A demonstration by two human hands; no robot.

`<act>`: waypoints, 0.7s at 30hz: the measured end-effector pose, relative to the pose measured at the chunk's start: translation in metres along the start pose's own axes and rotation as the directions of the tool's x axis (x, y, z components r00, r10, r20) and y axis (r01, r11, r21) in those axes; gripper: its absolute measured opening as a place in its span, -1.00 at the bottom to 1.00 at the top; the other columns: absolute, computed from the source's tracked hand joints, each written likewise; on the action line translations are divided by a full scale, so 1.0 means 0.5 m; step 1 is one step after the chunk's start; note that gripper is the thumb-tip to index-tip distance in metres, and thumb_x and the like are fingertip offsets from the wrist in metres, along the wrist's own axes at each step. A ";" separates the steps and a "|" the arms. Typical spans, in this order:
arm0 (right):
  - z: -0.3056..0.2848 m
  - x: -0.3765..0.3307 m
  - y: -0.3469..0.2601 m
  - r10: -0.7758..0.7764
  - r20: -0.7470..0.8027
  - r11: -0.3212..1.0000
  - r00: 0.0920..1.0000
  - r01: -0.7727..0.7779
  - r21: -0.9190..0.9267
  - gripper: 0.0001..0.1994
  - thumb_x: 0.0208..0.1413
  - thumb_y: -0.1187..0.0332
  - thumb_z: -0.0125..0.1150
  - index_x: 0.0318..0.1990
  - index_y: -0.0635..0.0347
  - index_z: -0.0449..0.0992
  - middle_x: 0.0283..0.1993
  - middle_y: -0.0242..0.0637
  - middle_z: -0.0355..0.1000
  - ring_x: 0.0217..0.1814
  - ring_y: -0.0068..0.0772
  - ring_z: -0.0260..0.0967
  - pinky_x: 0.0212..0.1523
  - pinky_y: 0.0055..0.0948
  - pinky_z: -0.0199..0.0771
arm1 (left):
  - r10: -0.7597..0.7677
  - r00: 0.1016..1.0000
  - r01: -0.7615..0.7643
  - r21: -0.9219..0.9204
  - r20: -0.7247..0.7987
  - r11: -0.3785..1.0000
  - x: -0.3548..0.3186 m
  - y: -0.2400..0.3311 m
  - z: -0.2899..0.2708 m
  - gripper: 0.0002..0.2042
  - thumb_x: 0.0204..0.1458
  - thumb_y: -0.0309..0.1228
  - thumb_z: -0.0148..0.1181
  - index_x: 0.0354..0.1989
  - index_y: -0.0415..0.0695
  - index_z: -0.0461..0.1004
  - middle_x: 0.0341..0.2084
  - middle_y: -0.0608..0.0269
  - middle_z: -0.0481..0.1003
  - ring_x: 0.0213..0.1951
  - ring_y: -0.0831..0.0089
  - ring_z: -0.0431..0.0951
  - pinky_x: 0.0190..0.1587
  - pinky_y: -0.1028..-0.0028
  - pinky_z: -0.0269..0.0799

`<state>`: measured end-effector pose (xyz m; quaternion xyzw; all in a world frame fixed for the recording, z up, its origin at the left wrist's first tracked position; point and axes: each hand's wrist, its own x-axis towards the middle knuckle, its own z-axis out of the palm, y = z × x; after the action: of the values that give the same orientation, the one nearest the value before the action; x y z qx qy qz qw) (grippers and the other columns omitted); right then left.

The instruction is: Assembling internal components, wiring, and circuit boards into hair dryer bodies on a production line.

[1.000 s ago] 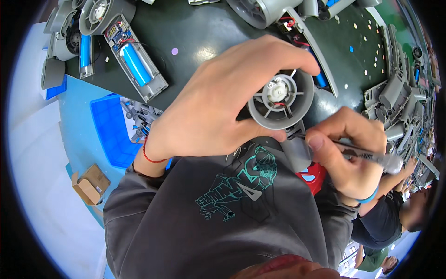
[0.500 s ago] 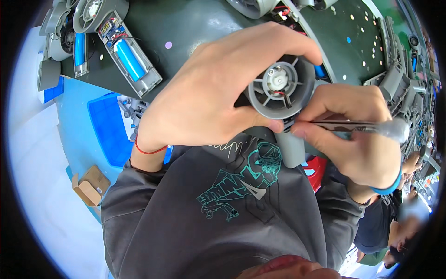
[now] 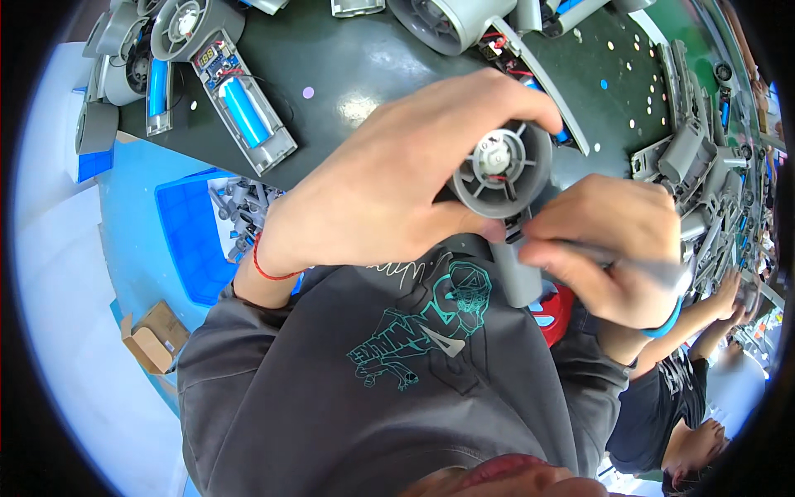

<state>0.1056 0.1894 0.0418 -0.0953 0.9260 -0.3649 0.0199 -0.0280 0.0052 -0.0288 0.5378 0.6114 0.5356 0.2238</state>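
Note:
My left hand [image 3: 381, 174] is wrapped round a grey round fan housing [image 3: 499, 204], thumb below and fingers over its far side. Inside the housing's ring sits a white motor hub [image 3: 495, 156] with spokes. A grey tubular handle [image 3: 519, 280] runs from the housing toward my chest. At the joint between ring and handle, a small dark gap shows. My right hand [image 3: 604, 240] pinches a thin metal tool [image 3: 650, 268], which looks like tweezers and is smeared by motion. Its tip is hidden near my fingertips, close to the joint.
An opened grey shell with a blue battery and circuit board [image 3: 243, 108] lies on the dark table [image 3: 331, 58]. More grey housings [image 3: 443, 21] stand behind. At right is a heap of grey parts [image 3: 704, 182], with a co-worker's hands [image 3: 729, 298] beyond. A blue bin [image 3: 195, 240] stands lower left.
My right hand has shifted slightly down relative to the fan housing, and its tool now tilts and blurs. My left hand keeps its hold. The whole view has shifted a little.

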 end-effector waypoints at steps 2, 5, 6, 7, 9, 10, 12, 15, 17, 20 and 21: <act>0.009 -0.001 -0.005 0.103 -0.043 0.991 0.994 -0.098 0.094 -0.74 -0.09 0.24 0.50 -0.43 0.26 0.63 -0.47 -0.24 0.55 -0.47 -0.20 0.54 -0.44 -0.39 0.46 | -0.037 0.998 0.035 -0.050 -0.044 0.998 -0.005 -0.004 0.001 -0.28 -0.26 -0.49 0.60 0.18 -0.22 0.41 0.08 0.12 0.50 0.12 0.23 0.52 0.18 0.30 0.42; 0.000 -0.001 -0.004 0.060 -0.063 0.996 0.996 -0.055 0.071 -0.72 -0.09 0.20 0.51 -0.43 0.26 0.64 -0.47 -0.21 0.55 -0.47 -0.22 0.55 -0.45 -0.39 0.45 | -0.049 0.999 0.049 -0.063 -0.004 0.997 0.005 -0.002 -0.002 -0.27 -0.27 -0.48 0.60 0.18 -0.21 0.41 0.08 0.10 0.50 0.11 0.19 0.52 0.17 0.29 0.42; -0.004 0.001 -0.002 -0.116 -0.011 0.992 0.993 0.115 -0.057 -0.71 -0.08 0.19 0.51 -0.43 0.26 0.64 -0.48 -0.19 0.55 -0.46 -0.25 0.55 -0.46 -0.40 0.45 | -0.053 0.999 0.052 -0.059 -0.011 0.997 0.004 0.000 -0.001 -0.27 -0.27 -0.48 0.60 0.18 -0.21 0.41 0.08 0.10 0.50 0.11 0.19 0.52 0.17 0.29 0.42; -0.003 -0.002 0.019 -0.229 0.031 0.973 0.973 0.229 -0.005 -0.64 -0.08 0.14 0.54 -0.38 0.30 0.62 -0.42 -0.15 0.54 -0.47 -0.29 0.51 -0.46 -0.37 0.45 | -0.039 0.999 0.039 -0.045 -0.001 0.998 0.004 0.004 0.002 -0.27 -0.27 -0.48 0.60 0.18 -0.21 0.41 0.09 0.10 0.50 0.11 0.17 0.52 0.17 0.29 0.42; -0.023 -0.011 0.055 -0.259 -0.070 0.905 0.963 0.267 0.331 -0.62 -0.04 0.15 0.53 -0.34 0.33 0.59 -0.37 -0.14 0.53 -0.48 -0.32 0.49 -0.47 -0.36 0.44 | 0.019 1.000 -0.019 -0.014 0.014 1.000 0.007 0.001 0.005 -0.28 -0.25 -0.45 0.59 0.19 -0.20 0.41 0.08 0.10 0.50 0.11 0.15 0.52 0.18 0.27 0.41; -0.032 -0.018 0.065 -0.243 -0.182 0.721 0.953 0.303 0.623 -0.61 0.00 0.15 0.52 -0.29 0.35 0.57 -0.32 -0.14 0.51 -0.49 -0.34 0.46 -0.49 -0.35 0.43 | 0.019 1.000 -0.019 -0.015 0.021 1.000 0.010 0.003 0.005 -0.28 -0.25 -0.45 0.59 0.19 -0.20 0.41 0.08 0.10 0.50 0.11 0.15 0.52 0.18 0.27 0.41; -0.060 -0.047 0.034 -0.113 -0.170 0.766 0.979 0.195 0.612 -0.66 0.09 0.26 0.47 -0.23 0.38 0.52 -0.24 -0.13 0.48 -0.43 -0.36 0.44 -0.43 -0.40 0.42 | -0.006 0.999 0.005 0.017 0.036 1.000 0.012 0.008 0.003 -0.29 -0.23 -0.42 0.59 0.19 -0.20 0.41 0.09 0.10 0.51 0.12 0.14 0.52 0.19 0.26 0.40; -0.048 -0.047 -0.018 0.406 -0.319 0.911 0.856 -0.404 0.076 -0.78 0.08 0.49 0.41 -0.20 0.42 0.52 -0.24 -0.25 0.45 -0.29 -0.50 0.41 -0.24 -0.60 0.35 | -0.020 1.000 0.020 0.000 0.001 1.000 0.006 0.009 0.006 -0.30 -0.23 -0.40 0.59 0.17 -0.20 0.43 0.09 0.09 0.52 0.14 0.13 0.52 0.20 0.24 0.41; -0.024 -0.054 0.023 0.192 -0.459 0.876 0.867 -0.362 -0.318 -0.81 0.01 0.66 0.35 -0.19 0.31 0.59 -0.29 -0.25 0.43 -0.33 -0.40 0.44 -0.28 -0.52 0.41 | -0.016 1.000 0.016 -0.014 -0.002 1.000 0.004 0.006 0.006 -0.31 -0.24 -0.40 0.59 0.16 -0.21 0.44 0.09 0.08 0.52 0.14 0.13 0.52 0.20 0.24 0.41; -0.028 -0.083 0.080 0.101 -0.353 0.798 0.930 -0.288 -0.530 -0.65 -0.03 0.75 0.25 -0.08 0.20 0.63 -0.15 -0.18 0.41 -0.17 -0.21 0.47 -0.15 -0.37 0.49 | -0.022 0.999 0.021 -0.009 -0.039 1.000 -0.007 0.012 0.012 -0.30 -0.29 -0.40 0.62 0.13 -0.21 0.47 0.09 0.06 0.53 0.14 0.11 0.53 0.20 0.22 0.43; -0.029 -0.085 0.089 0.128 -0.328 0.781 0.936 -0.299 -0.548 -0.63 -0.03 0.75 0.23 -0.07 0.18 0.63 -0.12 -0.17 0.41 -0.14 -0.19 0.48 -0.13 -0.33 0.50 | -0.005 0.999 0.005 0.011 -0.052 1.000 -0.005 0.008 0.011 -0.29 -0.30 -0.41 0.63 0.14 -0.21 0.47 0.09 0.06 0.53 0.14 0.12 0.53 0.20 0.22 0.43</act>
<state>0.1386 0.2389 0.0206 0.0609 0.9914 -0.0642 -0.0966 -0.0209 0.0046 -0.0280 0.5233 0.6212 0.5456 0.2062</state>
